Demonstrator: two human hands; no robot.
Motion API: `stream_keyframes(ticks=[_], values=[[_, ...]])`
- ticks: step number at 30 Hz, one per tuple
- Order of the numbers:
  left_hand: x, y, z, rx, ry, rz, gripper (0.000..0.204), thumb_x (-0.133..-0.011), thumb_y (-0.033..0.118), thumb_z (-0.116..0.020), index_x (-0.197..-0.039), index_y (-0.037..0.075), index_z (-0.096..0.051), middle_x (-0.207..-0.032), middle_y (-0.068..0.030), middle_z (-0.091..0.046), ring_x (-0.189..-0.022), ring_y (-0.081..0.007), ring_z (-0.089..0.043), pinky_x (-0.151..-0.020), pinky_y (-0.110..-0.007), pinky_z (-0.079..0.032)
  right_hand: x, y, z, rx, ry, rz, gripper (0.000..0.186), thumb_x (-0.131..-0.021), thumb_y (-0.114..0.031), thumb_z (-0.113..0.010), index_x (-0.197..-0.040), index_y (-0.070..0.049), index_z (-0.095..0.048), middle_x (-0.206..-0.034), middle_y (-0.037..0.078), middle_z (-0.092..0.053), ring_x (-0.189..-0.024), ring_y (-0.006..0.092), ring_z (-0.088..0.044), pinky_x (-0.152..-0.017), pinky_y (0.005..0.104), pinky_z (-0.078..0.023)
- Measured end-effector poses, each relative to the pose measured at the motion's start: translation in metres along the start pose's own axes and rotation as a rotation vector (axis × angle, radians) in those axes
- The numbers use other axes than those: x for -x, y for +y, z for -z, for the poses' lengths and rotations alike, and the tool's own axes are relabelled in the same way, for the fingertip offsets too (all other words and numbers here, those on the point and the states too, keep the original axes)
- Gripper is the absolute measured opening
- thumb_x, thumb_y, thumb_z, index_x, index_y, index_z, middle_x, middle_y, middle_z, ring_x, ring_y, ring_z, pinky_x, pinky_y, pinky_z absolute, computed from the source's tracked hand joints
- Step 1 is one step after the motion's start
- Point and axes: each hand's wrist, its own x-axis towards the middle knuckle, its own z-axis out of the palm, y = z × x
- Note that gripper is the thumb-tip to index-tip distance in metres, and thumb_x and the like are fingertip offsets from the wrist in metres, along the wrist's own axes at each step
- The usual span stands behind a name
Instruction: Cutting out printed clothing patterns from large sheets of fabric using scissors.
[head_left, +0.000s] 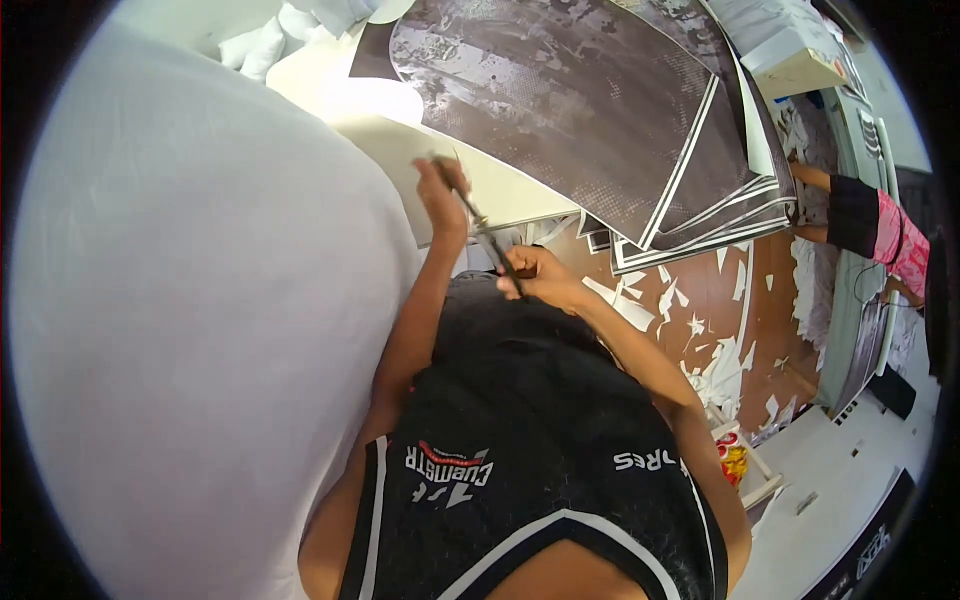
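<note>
A pair of dark scissors [483, 224] slants between my two hands in front of my waist, a small gold-coloured pivot near its middle. My left hand [440, 188] is closed around the upper end; its fingers are slightly blurred. Around the lower end, my right hand [540, 274] is closed too. Which end has the finger loops is hard to make out. Just beyond my hands lies a cream-backed sheet [510, 185] on the work surface. Large dark printed sheets [560, 90] with pale patches and white edge stripes are stacked past it.
A big pale fabric-like bulk [200, 300] fills the left side. White paper scraps [720, 370] litter the brown floor [775, 300] at right. Another person [885, 225] in pink and black stands at far right, near a long table [858, 250]. An open box [795, 65] sits at upper right.
</note>
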Motion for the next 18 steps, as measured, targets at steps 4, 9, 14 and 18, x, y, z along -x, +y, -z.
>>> stream_keyframes(ticks=[4, 9, 14, 18], values=[[-0.094, -0.019, 0.062, -1.065, -0.262, -0.540, 0.035, -0.101, 0.031, -0.049, -0.120, 0.008, -0.065, -0.122, -0.0121, -0.063, -0.114, -0.0294, -0.059, -0.097, -0.043, -0.045, -0.028, -0.007, -0.002, 0.067, 0.318, -0.128, 0.041, -0.088, -0.040, -0.074, -0.074, -0.008, -0.053, -0.064, 0.000, -0.057, -0.055, 0.0090, -0.058, -0.052, 0.0233, -0.046], [-0.119, -0.022, 0.145, -1.673, -0.576, -0.658, 0.040, -0.098, 0.023, -0.053, -0.136, 0.011, -0.056, -0.145, -0.0103, -0.049, -0.138, -0.0279, -0.041, -0.114, -0.047, -0.031, -0.084, 0.020, -0.010, 0.096, 0.332, -0.125, 0.057, -0.085, -0.059, -0.069, -0.078, -0.003, -0.058, -0.059, 0.001, -0.054, -0.050, 0.0098, -0.056, -0.047, 0.0243, -0.046], [-0.104, -0.019, 0.150, -1.686, -0.574, -0.584, 0.041, -0.097, 0.018, -0.052, -0.138, 0.013, -0.053, -0.147, -0.0104, -0.046, -0.140, -0.0284, -0.038, -0.116, -0.048, -0.028, -0.134, 0.021, -0.029, 0.045, 0.373, -0.201, 0.062, -0.081, -0.064, -0.070, -0.076, -0.003, -0.058, -0.059, 0.002, -0.054, -0.048, 0.0101, -0.054, -0.046, 0.0252, -0.043], [-0.103, -0.011, 0.139, -1.668, -0.515, -0.567, 0.044, -0.092, 0.009, -0.050, -0.136, 0.012, -0.055, -0.147, -0.0119, -0.046, -0.139, -0.0317, -0.037, -0.116, -0.048, -0.028, -0.168, 0.007, -0.035, 0.041, 0.369, -0.185, 0.059, -0.081, -0.061, -0.072, -0.073, -0.004, -0.057, -0.058, 0.003, -0.054, -0.047, 0.0106, -0.054, -0.045, 0.0257, -0.043]])
